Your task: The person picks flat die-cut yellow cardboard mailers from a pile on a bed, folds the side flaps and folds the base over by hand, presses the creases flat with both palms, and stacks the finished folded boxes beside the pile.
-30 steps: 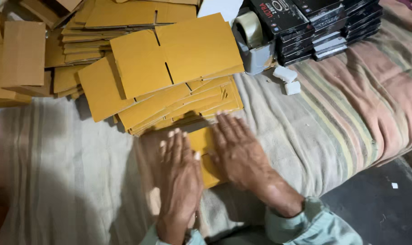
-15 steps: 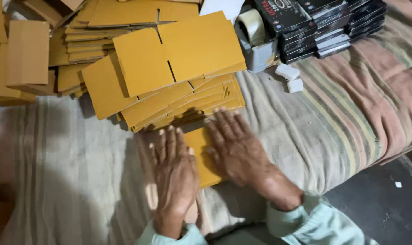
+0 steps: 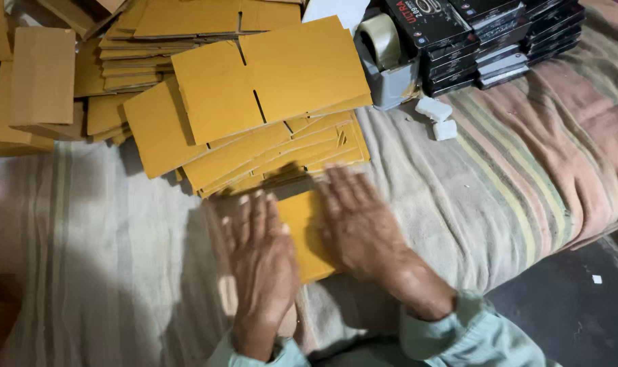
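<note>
Left hand (image 3: 258, 261) and right hand (image 3: 356, 221) are lying flat, fingers spread, pressing a yellow cardboard sheet (image 3: 307, 234) on the striped bed cover (image 3: 499, 170). Flat carton stack (image 3: 268, 115) is sitting just beyond.

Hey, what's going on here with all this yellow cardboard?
A person is pressing both palms flat on a yellow cardboard sheet that lies on a striped cloth. The left hand covers its left part, the right hand its right part. Just beyond the fingertips sits a fanned stack of flat cardboard blanks, with more piled behind. A tape dispenser, two small white blocks and a stack of black boxes sit toward the far right.
</note>
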Demonstrator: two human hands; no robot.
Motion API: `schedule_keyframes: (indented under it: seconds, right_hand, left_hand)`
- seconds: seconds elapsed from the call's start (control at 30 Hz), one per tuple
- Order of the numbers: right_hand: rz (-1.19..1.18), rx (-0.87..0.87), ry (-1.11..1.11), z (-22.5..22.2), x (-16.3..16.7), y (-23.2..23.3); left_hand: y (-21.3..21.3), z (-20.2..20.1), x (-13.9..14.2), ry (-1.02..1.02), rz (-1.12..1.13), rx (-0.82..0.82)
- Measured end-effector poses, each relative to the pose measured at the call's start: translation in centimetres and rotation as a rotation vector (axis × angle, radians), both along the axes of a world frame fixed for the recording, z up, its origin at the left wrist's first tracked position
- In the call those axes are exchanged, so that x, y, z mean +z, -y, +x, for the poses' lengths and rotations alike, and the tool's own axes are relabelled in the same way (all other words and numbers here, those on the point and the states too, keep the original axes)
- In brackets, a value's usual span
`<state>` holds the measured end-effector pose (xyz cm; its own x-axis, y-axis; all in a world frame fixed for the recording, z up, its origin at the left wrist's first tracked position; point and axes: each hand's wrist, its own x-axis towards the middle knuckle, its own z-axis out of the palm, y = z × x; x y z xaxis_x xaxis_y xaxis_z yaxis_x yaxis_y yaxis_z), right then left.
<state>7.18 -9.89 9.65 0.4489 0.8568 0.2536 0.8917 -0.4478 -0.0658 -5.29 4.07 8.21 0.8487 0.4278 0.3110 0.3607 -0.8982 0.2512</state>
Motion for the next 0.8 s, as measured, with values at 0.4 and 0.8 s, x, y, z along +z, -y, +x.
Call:
schedule_keyframes:
  seconds: [0.4,0.8]
  right_hand:
    - [-0.166,-0.147,-0.055,0.2,0.1,-2.8]
    - [0.072,-0.286,0.026,0.7,0.7,-0.9]
  left_hand:
    - [1.0,2.4,1.8,0.043,0.005,0.054]
    - [0.8,2.0,2.2,0.0,-0.065,0.179]
